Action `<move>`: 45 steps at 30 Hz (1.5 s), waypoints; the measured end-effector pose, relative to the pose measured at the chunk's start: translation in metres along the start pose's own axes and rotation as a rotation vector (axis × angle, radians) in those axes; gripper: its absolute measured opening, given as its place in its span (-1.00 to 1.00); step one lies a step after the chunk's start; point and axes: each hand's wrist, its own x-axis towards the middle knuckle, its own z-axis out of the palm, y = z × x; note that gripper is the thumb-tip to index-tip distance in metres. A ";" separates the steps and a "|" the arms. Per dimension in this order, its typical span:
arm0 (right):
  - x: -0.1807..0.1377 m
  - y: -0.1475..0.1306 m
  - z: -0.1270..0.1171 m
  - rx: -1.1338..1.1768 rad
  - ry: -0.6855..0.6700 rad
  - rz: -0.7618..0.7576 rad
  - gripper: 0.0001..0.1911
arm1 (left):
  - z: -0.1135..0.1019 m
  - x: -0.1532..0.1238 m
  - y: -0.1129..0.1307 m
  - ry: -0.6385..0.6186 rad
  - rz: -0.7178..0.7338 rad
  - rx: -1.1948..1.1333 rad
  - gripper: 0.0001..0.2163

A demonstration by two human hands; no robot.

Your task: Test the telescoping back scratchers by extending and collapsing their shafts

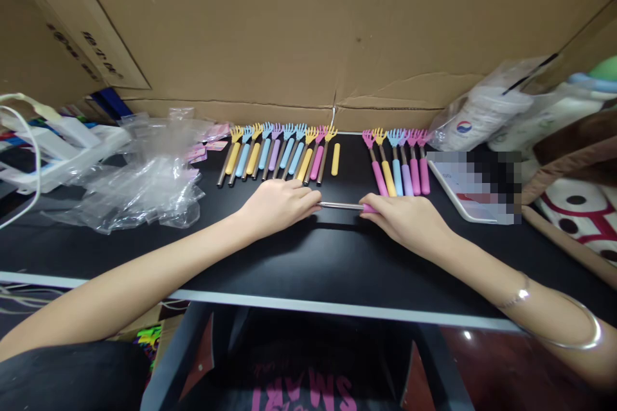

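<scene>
Left hand (283, 207) grasping metal rod (341, 205) at left end (tip hidden); right hand (409, 221) pinching pink handle (369, 209) at right. Rod between hands, near side of back scratchers (284, 153). Uneven pressure could skew handle; loose pinch could drop rod.

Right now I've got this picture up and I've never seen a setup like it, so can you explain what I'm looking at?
There's no machine here, just a person's two bare hands. The single picture comes from a camera worn on their head, looking forward and down. Between the left hand and right hand is a metal rod; the right fingers pinch a pinkish grip at its end. On the black table, back scratchers lie in a row with loose coloured grips among them. To the right are six gripped scratchers. Clear plastic bags are at the left; a partly blurred phone is at the right.
</scene>
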 end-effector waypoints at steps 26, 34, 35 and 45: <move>0.001 -0.012 -0.007 0.059 -0.053 -0.087 -0.65 | 0.000 0.005 0.018 -0.141 -0.054 -0.200 -0.78; 0.001 -0.007 -0.007 0.082 -0.062 -0.072 -0.64 | -0.003 0.006 0.016 -0.180 -0.089 -0.240 -0.75; 0.001 -0.007 -0.007 0.074 -0.059 -0.070 -0.64 | -0.004 0.006 0.015 -0.182 -0.094 -0.244 -0.76; 0.001 -0.006 -0.011 0.056 -0.034 -0.059 -0.64 | -0.006 0.008 0.013 -0.187 -0.110 -0.251 -0.77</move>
